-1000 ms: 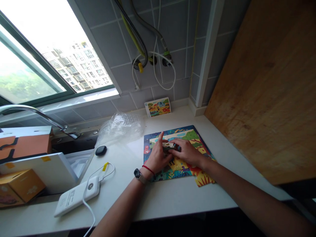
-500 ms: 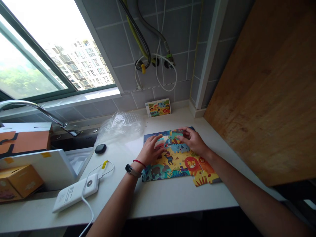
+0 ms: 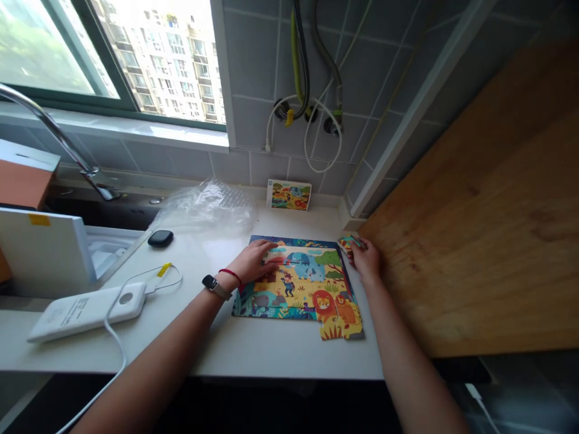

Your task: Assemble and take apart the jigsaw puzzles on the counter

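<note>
Head view shows the puzzle (image 3: 298, 300) flat near the bench's (image 3: 271, 355) front edge, the left hand (image 3: 253, 263) resting fingers apart on it, seemingly for steadiness, the right hand (image 3: 370, 260) clamped on loose pieces (image 3: 347, 242) beside its far right corner.

From here I count two hands (image 3: 259, 260), one puzzle (image 3: 301, 289), at least one loose piece (image 3: 348, 243), one propped picture (image 3: 289, 195), one power bank (image 3: 88, 312), one watch (image 3: 216, 287), one faucet (image 3: 58, 131).
</note>
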A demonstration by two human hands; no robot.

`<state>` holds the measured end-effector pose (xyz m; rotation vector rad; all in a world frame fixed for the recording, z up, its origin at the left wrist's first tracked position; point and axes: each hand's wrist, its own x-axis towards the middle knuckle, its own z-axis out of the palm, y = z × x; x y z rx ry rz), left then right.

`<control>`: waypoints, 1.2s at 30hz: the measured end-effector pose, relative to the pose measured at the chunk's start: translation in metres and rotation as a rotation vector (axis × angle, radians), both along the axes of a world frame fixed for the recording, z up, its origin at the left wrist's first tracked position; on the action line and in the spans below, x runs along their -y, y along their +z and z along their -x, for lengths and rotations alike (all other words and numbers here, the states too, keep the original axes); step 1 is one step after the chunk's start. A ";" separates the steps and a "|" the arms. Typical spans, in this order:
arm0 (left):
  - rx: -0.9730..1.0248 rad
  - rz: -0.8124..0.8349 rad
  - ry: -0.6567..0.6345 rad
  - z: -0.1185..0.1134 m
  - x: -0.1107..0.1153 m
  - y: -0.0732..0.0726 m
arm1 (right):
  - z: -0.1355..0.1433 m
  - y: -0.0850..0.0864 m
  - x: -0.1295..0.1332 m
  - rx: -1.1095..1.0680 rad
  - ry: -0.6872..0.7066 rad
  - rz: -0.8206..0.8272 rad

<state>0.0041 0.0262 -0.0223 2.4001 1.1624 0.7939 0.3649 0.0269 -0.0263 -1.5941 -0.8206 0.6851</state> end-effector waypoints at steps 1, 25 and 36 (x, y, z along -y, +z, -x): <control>-0.016 -0.011 0.001 0.000 0.000 0.000 | -0.003 -0.002 -0.001 0.083 -0.002 0.027; -0.105 -0.019 0.000 -0.001 0.001 0.003 | -0.026 -0.017 -0.008 1.071 0.224 -0.136; -0.104 -0.008 0.026 -0.001 0.001 0.005 | -0.037 -0.024 -0.027 1.131 0.216 -0.241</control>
